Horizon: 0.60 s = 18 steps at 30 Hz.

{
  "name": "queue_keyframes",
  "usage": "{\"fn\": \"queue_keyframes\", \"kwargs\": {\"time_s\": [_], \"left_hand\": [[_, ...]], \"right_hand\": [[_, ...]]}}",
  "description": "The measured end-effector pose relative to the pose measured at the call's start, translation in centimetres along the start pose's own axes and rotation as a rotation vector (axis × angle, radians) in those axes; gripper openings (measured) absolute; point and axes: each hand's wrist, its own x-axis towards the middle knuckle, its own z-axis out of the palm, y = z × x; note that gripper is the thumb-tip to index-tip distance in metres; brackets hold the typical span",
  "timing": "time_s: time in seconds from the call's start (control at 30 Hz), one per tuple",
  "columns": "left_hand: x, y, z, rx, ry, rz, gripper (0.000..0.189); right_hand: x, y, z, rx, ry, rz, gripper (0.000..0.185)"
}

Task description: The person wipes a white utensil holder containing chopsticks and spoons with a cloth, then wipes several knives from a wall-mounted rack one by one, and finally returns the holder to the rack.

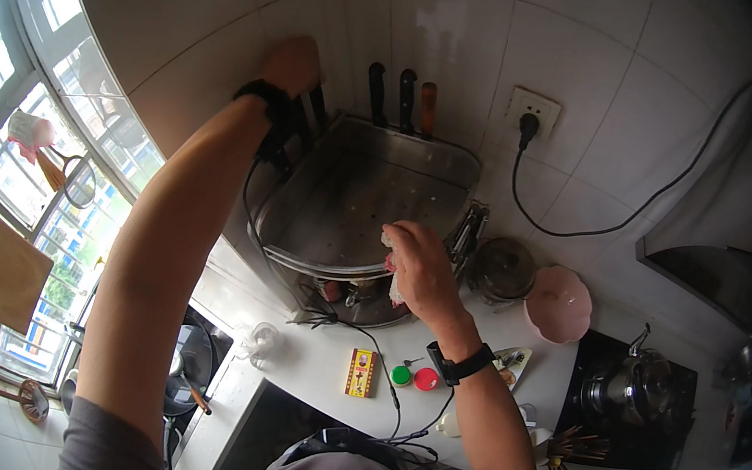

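My left hand (293, 66) is raised at the back left, against the tiled wall. It is beside dark handles (315, 105) at the left side of a metal rack; its fingers are turned away, so whether it grips one is hidden. In my right hand (423, 271) is a crumpled, pale cloth with red edging (395, 280), held above the front right of the rack. The rack's flat metal top (368, 190) has small specks on it. Two black-handled knives (405, 97) and a wooden-handled one (428, 108) stand along its back edge.
Right of the rack are a lidded glass pot (502, 268), a pink bowl (559, 305) and a glass kettle (645, 385) on a black hob. A yellow box (361, 373), green lid (401, 376) and red lid (426, 379) lie near cables on the white counter (313, 364). A range hood (713, 271) juts out.
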Motion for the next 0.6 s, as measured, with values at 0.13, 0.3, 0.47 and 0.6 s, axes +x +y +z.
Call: {"fn": "queue_keyframes", "kwargs": {"time_s": [0.13,0.3,0.47,0.6], "left_hand": [[1.1,0.0,1.3,0.000,-0.135,-0.076,0.043],[1.5,0.0,0.9,-0.027,-0.132,-0.107,0.048],[1.0,1.1,-0.9,-0.039,0.046,-0.044,0.055],[0.4,3.3,-0.1,-0.229,0.156,0.120,0.054]], "right_hand": [[-0.1,0.1,0.0,0.013,-0.002,0.006,0.043],[-0.2,0.1,0.0,0.011,-0.004,0.009,0.041],[-0.1,0.0,0.0,0.025,-0.022,0.030,0.042],[-0.1,0.0,-0.1,0.040,-0.031,0.037,0.041]]}}
